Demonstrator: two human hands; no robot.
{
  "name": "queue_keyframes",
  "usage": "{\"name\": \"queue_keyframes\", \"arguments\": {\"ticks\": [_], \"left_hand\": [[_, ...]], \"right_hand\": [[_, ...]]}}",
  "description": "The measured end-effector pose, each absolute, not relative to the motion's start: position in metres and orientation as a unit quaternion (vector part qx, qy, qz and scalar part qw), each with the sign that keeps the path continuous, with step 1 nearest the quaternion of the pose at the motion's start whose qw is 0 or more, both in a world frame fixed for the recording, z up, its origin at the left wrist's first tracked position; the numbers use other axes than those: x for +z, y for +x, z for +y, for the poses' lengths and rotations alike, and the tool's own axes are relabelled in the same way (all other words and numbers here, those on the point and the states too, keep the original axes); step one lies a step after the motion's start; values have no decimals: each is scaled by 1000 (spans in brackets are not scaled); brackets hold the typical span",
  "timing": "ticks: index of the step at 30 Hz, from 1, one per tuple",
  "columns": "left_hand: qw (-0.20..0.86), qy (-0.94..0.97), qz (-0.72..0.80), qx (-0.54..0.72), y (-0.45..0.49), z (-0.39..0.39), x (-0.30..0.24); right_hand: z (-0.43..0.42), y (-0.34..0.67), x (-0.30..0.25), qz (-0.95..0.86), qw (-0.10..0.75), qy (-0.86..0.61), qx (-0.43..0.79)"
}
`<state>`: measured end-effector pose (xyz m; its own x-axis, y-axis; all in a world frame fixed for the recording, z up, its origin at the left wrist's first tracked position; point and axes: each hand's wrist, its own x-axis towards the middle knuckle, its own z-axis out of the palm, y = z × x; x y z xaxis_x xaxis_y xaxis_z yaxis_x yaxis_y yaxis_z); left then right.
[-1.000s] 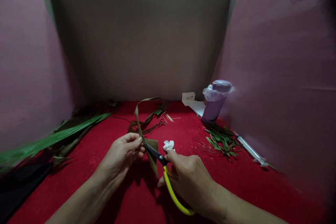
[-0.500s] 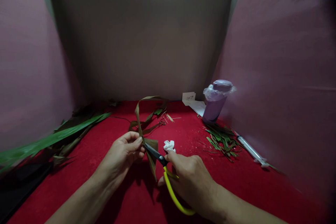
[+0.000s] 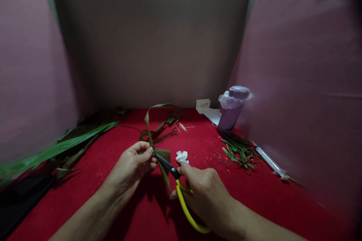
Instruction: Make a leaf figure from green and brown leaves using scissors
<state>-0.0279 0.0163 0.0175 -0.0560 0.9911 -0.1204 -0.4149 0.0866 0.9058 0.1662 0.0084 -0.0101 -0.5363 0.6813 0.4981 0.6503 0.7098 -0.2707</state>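
My left hand (image 3: 132, 168) pinches a long brown dried leaf strip (image 3: 149, 126) that loops up and back over the red cloth (image 3: 198, 147). My right hand (image 3: 205, 196) grips yellow-handled scissors (image 3: 181, 196); their black blades meet the leaf just right of my left thumb. The leaf's loose brown end (image 3: 164, 169) hangs below the blades. A crumpled white paper wad (image 3: 181, 156) lies just beyond my right hand.
Long green leaves (image 3: 56, 147) lie at the left. A purple cup wrapped in plastic (image 3: 232, 109) and white paper (image 3: 209, 111) stand at the back right, with cut green leaf scraps (image 3: 239, 152) and a syringe-like tube (image 3: 271, 163) beside them. Cardboard and pink walls enclose the space.
Almost nothing has moved. The scissor blades have shifted slightly along the leaf, and the hanging leaf end has swayed a little.
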Motion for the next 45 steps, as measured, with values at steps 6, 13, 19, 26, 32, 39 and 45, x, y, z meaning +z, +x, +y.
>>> {"name": "queue_keyframes", "arguments": {"ticks": [6, 13, 19, 26, 32, 39, 45], "left_hand": [[599, 327, 415, 602, -26, 14, 19], [605, 319, 409, 605, -25, 16, 14], [601, 321, 404, 611, -24, 15, 14], [597, 313, 408, 616, -22, 15, 16], [588, 307, 417, 621, -22, 15, 16], [583, 316, 416, 623, -23, 15, 14], [585, 317, 417, 619, -25, 15, 16]], "right_hand": [[7, 165, -9, -869, 301, -387, 66], [8, 164, -9, -860, 302, -401, 94], [6, 165, -9, -855, 302, -405, 117], [6, 164, -13, -850, 301, -408, 145], [4, 163, -10, -847, 308, -397, 175], [-2, 162, -1, -833, 318, -418, 172], [-3, 162, 3, -832, 304, -427, 183]]}}
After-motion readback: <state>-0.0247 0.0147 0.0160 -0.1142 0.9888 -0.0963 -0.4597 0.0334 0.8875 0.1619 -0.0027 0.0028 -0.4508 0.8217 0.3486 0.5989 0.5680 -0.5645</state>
